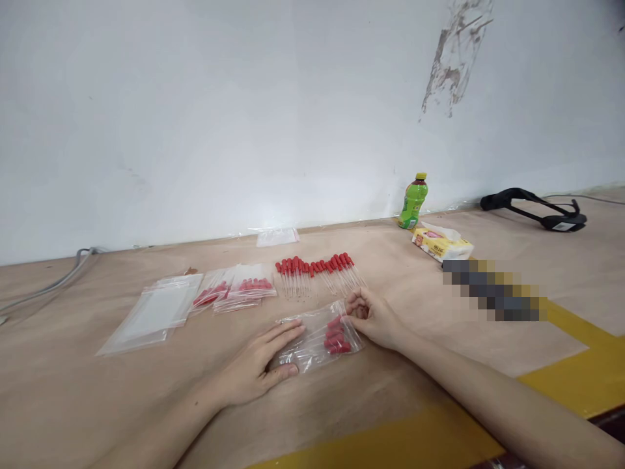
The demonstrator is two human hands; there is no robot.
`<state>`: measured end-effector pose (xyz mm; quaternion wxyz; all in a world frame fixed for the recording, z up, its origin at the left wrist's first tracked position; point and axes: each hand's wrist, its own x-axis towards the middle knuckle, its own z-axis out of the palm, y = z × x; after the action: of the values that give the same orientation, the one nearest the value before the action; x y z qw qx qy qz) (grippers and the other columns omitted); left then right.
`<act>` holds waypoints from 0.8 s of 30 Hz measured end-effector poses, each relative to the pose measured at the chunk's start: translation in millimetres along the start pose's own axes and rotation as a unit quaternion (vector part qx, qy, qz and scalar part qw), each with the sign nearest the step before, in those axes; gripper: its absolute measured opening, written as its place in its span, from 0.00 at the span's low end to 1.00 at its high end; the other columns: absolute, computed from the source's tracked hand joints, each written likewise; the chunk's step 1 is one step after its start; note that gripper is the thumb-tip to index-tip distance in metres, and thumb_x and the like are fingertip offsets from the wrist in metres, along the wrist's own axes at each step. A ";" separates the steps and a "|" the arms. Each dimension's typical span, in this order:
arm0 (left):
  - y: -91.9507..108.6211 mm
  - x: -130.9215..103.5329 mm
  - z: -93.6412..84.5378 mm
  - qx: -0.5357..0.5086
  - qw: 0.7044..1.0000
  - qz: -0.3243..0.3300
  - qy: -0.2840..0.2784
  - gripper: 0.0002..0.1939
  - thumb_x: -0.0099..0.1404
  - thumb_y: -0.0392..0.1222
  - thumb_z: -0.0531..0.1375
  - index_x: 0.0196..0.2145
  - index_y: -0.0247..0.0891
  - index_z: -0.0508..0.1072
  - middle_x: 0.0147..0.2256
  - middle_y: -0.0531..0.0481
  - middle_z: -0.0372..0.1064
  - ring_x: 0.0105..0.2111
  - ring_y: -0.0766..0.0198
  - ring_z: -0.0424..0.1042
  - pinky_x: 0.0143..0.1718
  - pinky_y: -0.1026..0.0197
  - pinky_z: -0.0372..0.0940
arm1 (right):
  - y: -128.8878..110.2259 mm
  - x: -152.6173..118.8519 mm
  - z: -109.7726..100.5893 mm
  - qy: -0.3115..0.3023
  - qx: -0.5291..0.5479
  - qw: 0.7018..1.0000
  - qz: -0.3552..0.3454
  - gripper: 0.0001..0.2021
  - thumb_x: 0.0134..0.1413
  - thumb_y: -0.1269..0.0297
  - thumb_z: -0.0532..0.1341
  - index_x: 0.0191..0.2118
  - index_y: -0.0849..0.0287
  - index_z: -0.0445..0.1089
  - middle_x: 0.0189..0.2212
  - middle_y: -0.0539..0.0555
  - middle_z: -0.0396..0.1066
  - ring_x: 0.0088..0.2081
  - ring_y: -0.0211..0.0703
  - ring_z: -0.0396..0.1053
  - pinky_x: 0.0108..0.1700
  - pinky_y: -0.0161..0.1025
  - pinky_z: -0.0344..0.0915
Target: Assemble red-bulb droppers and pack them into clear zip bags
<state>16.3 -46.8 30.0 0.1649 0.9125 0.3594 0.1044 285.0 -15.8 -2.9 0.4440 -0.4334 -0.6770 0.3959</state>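
Note:
A clear zip bag (pixel 312 335) lies flat on the table in front of me, with several droppers inside, their red bulbs (pixel 336 337) toward its right end. My left hand (pixel 258 365) rests on the bag's left end, fingers stretched out and thumb apart. At the right edge, my right hand (pixel 368 318) pinches the bag near its upper corner, fingers curled. Just behind the bag, loose droppers with red bulbs (pixel 319 268) and thin clear stems lie side by side in a row, bulbs pointing away from me.
Filled bags of droppers (pixel 244 288) overlap left of the loose row. Beside them lies a stack of flat clear bags (pixel 156 312). Another bag (pixel 277 237) lies by the wall. At right are a green bottle (pixel 413 202), a tissue pack (pixel 442 243) and a black headset (pixel 534 207).

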 end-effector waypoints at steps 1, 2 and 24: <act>-0.2 0.1 0.0 0.001 1.000 0.000 0.000 0.27 0.63 0.50 0.50 0.59 0.48 0.48 0.59 0.51 0.46 0.58 0.57 0.49 0.56 0.50 0.50 | 1.0 -0.5 1.0 -0.021 0.016 1.000 -0.001 0.11 0.44 0.66 0.59 0.35 0.57 0.56 0.26 0.48 0.66 0.25 0.34 0.63 0.27 0.32 0.59; -0.5 0.1 0.2 0.001 1.000 0.001 0.001 0.27 0.63 0.50 0.50 0.59 0.48 0.48 0.59 0.51 0.46 0.58 0.57 0.49 0.56 0.50 0.50 | 1.7 -0.7 1.6 -0.043 0.028 0.999 -0.003 0.11 0.46 0.65 0.58 0.36 0.57 0.56 0.27 0.49 0.67 0.27 0.35 0.65 0.28 0.33 0.60; -2.8 -0.3 3.1 0.013 1.000 -0.006 -0.017 0.27 0.64 0.51 0.48 0.59 0.47 0.47 0.60 0.51 0.41 0.59 0.57 0.45 0.56 0.50 0.48 | -14.8 109.0 2.0 0.129 -0.468 0.854 0.188 0.11 0.41 0.68 0.57 0.34 0.62 0.71 0.34 0.62 0.71 0.37 0.51 0.69 0.34 0.39 0.61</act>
<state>15.4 -45.8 26.1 0.1598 0.9142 0.3630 0.0828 254.5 81.5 38.2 0.1888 -0.7561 -0.6248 0.0490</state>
